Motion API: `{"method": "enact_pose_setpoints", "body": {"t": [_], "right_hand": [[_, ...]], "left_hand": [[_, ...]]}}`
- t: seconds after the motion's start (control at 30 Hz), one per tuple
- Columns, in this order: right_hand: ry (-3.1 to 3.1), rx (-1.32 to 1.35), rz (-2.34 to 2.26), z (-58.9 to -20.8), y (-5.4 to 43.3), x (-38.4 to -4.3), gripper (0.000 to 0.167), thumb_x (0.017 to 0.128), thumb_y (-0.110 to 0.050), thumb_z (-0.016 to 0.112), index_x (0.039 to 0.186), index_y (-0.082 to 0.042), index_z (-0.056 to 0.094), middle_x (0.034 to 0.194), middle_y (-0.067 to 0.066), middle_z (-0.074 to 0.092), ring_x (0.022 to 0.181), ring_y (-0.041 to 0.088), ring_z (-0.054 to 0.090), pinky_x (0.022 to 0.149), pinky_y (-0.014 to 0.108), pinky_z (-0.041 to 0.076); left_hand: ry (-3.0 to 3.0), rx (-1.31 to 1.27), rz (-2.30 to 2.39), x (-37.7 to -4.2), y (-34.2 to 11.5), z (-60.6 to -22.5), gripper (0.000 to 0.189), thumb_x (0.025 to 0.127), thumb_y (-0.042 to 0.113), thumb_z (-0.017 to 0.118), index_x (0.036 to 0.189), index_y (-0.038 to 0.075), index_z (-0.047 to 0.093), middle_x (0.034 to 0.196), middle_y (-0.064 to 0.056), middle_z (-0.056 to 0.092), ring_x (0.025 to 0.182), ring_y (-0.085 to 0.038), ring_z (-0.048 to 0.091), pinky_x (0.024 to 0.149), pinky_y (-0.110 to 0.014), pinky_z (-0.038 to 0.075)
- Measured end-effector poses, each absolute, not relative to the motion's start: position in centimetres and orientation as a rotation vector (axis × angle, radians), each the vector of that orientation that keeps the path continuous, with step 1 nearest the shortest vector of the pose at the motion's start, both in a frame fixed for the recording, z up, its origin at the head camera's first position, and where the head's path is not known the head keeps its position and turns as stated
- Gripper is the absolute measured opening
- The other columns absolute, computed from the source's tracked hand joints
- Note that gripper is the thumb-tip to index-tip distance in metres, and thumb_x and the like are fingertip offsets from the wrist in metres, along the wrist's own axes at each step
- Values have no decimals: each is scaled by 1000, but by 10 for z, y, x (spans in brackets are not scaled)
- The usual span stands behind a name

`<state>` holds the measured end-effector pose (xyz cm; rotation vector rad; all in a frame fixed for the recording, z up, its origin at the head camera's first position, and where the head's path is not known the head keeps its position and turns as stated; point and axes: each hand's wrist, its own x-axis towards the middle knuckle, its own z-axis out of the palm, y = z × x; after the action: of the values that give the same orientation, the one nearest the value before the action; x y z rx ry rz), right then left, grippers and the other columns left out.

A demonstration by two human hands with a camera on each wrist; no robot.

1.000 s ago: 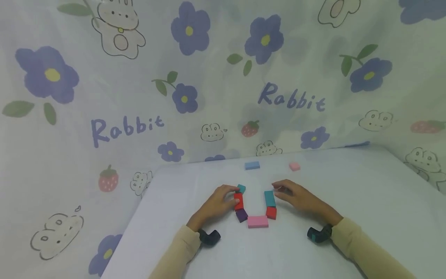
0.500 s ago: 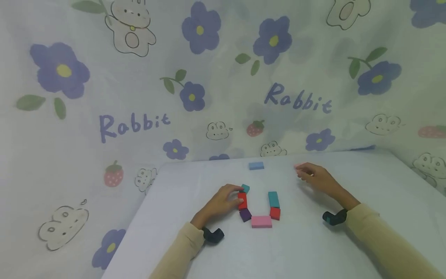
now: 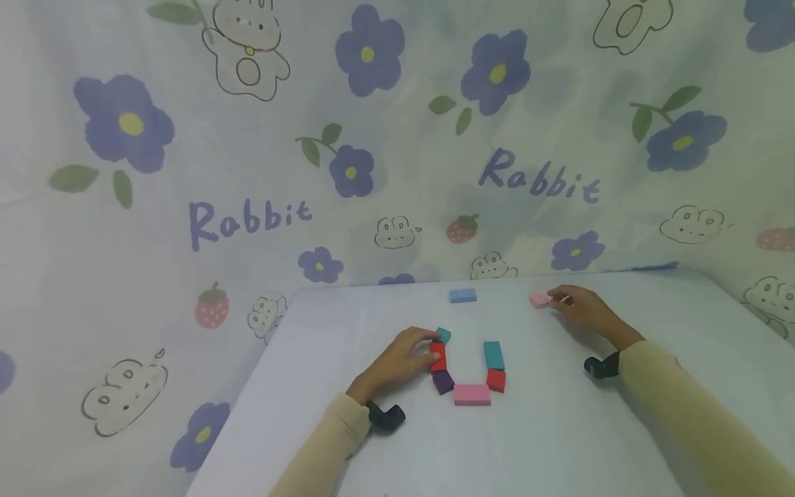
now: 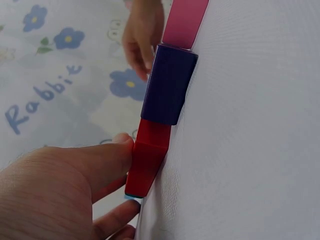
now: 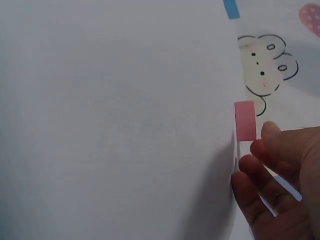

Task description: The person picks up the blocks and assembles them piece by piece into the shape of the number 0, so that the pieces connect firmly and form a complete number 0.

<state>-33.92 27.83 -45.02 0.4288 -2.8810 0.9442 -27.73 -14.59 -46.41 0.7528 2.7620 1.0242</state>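
Note:
My left hand (image 3: 400, 355) rests at the left side of a U-shaped row of blocks. Its thumb touches a red block (image 4: 145, 167), and its index fingertip lies on a small teal block (image 3: 444, 334). A purple block (image 3: 444, 382) and a long pink block (image 3: 472, 395) continue the row. On the other side stand a red block (image 3: 496, 380) and a teal block (image 3: 494, 355). My right hand (image 3: 580, 308) is at the back right, fingertips beside a small light pink block (image 5: 245, 121), thumb and fingers not closed around it.
A light blue block (image 3: 462, 296) lies near the back of the white table (image 3: 546, 428). Behind the table hangs a cloth (image 3: 397, 138) printed with flowers and rabbits. A dark wrist device (image 3: 386, 418) sits below my left hand.
My right hand has moved from beside the teal block to the back right, at the light pink block. My left hand stays on its blocks. The head view has shifted slightly.

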Motion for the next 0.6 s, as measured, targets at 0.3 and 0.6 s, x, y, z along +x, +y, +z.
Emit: {"method": "enact_pose_setpoints", "body": {"t": [0.3,0.6], "right_hand": [[-3016,412,910,-448,275,-354,47,100,-18,59,142,1,48,139,26,55,117,43,58,98,58,49],[-3006,443,878,-452,273,-359,45,97,-20,64,136,1,56,135,26,58,111,40,60,95,57,50]], "left_hand": [[2768,715,999,-278,-145,-462,45,97,46,61,139,31,55,145,2,52,142,-23,41,116,-53,35],[2751,698,1004,-276,-145,-462,46,97,46,61,140,32,54,146,3,51,143,-22,40,117,-53,34]]}}
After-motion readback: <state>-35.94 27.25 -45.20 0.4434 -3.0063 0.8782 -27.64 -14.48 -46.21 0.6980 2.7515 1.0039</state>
